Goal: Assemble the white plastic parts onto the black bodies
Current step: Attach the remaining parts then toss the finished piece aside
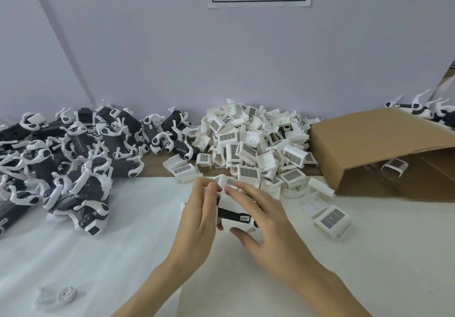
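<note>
1. Nearest: left hand (200, 214) and right hand (262, 214) clamped together on one black body (230, 214), grip closed from both sides, likely to steady it above the desk (123, 255).
2. At the fingertips: white plastic part (225, 182) pressed onto the body's far end, seemingly mid-fit.
3. Just beyond the grip: pile of white parts (251, 144), within easy reach.
4. Left of the grip: heap of black bodies (73, 156).
5. Right of it: tipped cardboard box (384, 149).

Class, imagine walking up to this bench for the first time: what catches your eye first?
Two hands, the left hand and right hand, hold a black body at the centre. Behind them rises a heap of white plastic parts, with a pile of black-and-white units at the left.
</note>
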{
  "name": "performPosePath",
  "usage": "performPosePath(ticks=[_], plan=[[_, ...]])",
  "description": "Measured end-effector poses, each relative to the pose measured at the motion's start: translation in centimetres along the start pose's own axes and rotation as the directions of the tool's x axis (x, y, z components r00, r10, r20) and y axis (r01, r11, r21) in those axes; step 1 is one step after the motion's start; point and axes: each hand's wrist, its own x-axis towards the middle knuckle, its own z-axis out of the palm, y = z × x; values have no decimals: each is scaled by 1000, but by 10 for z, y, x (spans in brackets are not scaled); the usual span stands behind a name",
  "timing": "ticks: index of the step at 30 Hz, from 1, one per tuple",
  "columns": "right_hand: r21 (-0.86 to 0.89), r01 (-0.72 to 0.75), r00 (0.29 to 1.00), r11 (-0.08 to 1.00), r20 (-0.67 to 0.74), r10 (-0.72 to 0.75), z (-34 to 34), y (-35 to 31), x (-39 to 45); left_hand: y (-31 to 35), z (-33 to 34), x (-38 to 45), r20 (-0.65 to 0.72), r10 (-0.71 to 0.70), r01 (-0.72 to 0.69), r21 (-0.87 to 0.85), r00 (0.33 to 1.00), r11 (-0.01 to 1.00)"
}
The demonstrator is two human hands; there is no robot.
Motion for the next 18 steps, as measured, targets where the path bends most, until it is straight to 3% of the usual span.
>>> performPosePath(ticks=[8,13,18], plan=[[-68,58,980,996,-186,-70,-4,8,3,8,5,-4,59,23,-25,29,998,999],[62,-48,968,997,-242,61,-14,7,3,4,-11,-1,250,109,-161,198,962,967],[-2,32,966,999,-256,-31,-15,6,5,2,-11,2,233,83,-129,188,969,974]])
